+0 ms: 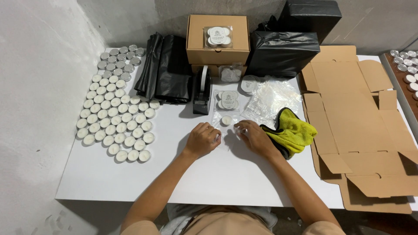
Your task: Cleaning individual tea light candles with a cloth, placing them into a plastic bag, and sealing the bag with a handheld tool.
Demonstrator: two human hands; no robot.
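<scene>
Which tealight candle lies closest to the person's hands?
The single tealight inside the clear bag, just beyond both hands; the others sit in rows far left.

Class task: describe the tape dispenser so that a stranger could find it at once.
Start at the closed brown box at the back of the white table. In front of it stands the tape dispenser, right of the black bags. It alone is upright, narrow and dark, with a round roll on top.

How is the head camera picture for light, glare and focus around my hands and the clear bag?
Head view: even overhead light, soft shadows under the left hand and right hand; the white table is bright but not blown out; the clear bag between the hands shows faint sheen and its edges are hard to trace; the tealights stay sharp; straight edges bow slightly toward the frame borders.
</scene>
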